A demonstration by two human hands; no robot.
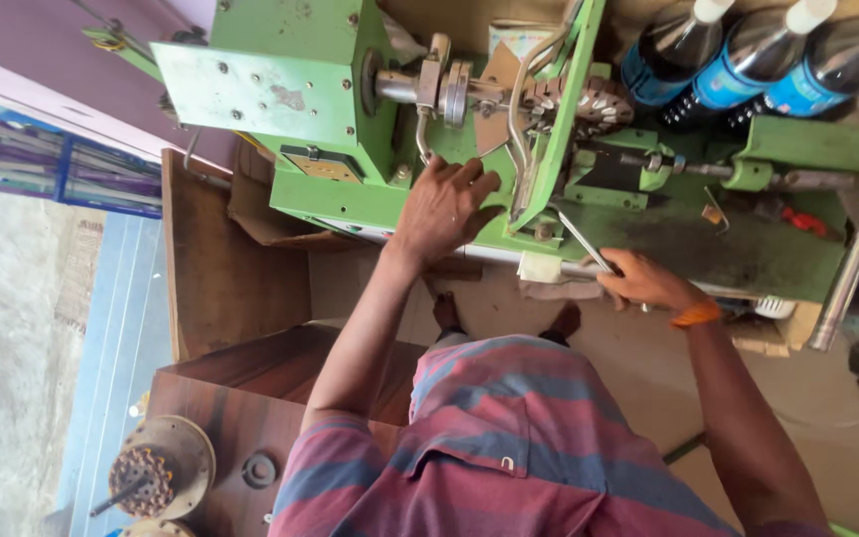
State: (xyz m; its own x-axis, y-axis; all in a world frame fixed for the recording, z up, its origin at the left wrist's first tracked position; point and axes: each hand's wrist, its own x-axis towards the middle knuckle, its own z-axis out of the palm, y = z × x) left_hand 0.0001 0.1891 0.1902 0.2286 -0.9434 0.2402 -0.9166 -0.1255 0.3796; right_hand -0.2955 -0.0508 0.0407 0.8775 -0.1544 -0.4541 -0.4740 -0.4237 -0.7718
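A green metal machine (pixel 280 89) with a steel shaft (pixel 420 88) and a toothed round part (pixel 599 99) stands in front of me. My left hand (pixel 444 204) lies flat on the machine's green base, fingers apart, just below a bent steel lever (pixel 521 89). My right hand (pixel 648 280) is closed around the lower end of a thin metal rod (pixel 581 239) that slants up toward the machine's middle. An orange band (pixel 698 314) sits on that wrist. My striped shirt (pixel 509 438) fills the bottom of the view.
Three dark bottles with blue labels (pixel 748 70) stand behind the machine at the upper right. A brown wooden stand (pixel 221 288) sits at the left. A round metal part with a toothed wheel (pixel 156 467) lies on a wooden surface at the lower left.
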